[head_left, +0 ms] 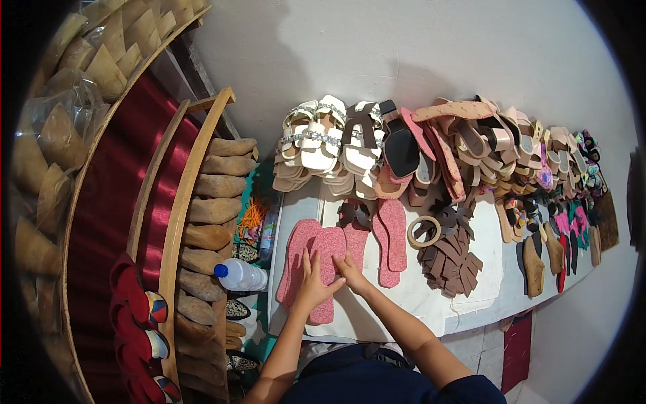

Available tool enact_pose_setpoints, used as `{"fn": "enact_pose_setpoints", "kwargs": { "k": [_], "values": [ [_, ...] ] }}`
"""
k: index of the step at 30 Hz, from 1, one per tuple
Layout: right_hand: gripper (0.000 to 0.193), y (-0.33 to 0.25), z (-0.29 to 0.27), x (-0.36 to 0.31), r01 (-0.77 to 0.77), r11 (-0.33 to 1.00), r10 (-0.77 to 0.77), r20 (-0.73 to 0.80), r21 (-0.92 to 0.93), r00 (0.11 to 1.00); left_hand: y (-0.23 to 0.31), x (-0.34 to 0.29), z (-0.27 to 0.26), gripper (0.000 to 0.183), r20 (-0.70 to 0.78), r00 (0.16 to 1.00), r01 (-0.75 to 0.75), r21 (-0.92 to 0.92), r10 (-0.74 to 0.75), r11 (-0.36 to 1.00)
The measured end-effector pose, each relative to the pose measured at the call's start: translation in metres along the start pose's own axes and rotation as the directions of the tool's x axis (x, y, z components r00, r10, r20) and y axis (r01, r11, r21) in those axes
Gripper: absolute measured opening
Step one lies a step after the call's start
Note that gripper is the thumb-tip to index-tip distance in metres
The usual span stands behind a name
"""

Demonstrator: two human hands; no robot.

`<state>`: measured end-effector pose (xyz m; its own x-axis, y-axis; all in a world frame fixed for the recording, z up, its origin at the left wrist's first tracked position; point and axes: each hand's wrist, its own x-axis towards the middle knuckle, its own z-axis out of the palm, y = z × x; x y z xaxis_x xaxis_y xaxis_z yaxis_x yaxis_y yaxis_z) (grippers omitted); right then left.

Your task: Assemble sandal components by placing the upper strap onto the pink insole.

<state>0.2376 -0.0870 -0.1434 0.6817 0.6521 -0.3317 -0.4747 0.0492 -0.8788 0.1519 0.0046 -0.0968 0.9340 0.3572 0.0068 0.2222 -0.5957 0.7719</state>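
Observation:
A pink patterned insole [329, 240] lies on the near left part of the table, overlapping other pink insoles [295, 252] on its left. My left hand [311, 283] rests flat on it, fingers stretched toward its far end and thumb out to the right. At its right edge my right hand [352, 275] holds the insole between bent fingers and thumb; the fingertips are partly hidden. Just beyond my right hand, a dark brown cut-out strap piece [354, 215] lies on another pink insole [356, 241]. More pink insoles [393, 236] lie to the right.
A tape roll [424, 232] sits by a heap of brown strap pieces [451, 266]. White sandals [323, 138] and piled footwear [484, 135] line the wall side. Left of the table are a blue-capped bottle [241, 275] and a wooden rack of shoe lasts [217, 210]. Red shoes [131, 316] hang nearby.

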Motion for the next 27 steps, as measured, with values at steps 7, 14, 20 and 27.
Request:
{"fn": "enact_pose_setpoints", "kwargs": {
  "k": [7,14,20,27],
  "values": [
    [0.030,0.001,-0.026,-0.007,0.009,0.985,0.016,0.148,-0.170,0.989,-0.003,-0.013,0.023,0.098,0.064,0.998,-0.027,0.102,0.021,0.994],
    [0.041,-0.022,-0.090,-0.029,-0.067,0.188,-0.737,-0.186,-0.980,0.649,0.022,-0.018,0.048,0.077,-0.228,0.972,0.122,0.310,-0.051,0.943],
    [0.054,-0.044,-0.121,-0.043,-0.188,0.211,-0.461,-0.267,-0.959,0.846,0.036,-0.021,0.061,0.076,-0.287,0.938,0.318,0.481,-0.197,0.817],
    [0.056,-0.053,-0.138,-0.054,-0.129,0.362,-0.428,-0.287,-0.923,0.857,0.064,0.010,0.114,0.063,-0.241,0.970,0.158,0.555,-0.024,0.817]
  ]
}}
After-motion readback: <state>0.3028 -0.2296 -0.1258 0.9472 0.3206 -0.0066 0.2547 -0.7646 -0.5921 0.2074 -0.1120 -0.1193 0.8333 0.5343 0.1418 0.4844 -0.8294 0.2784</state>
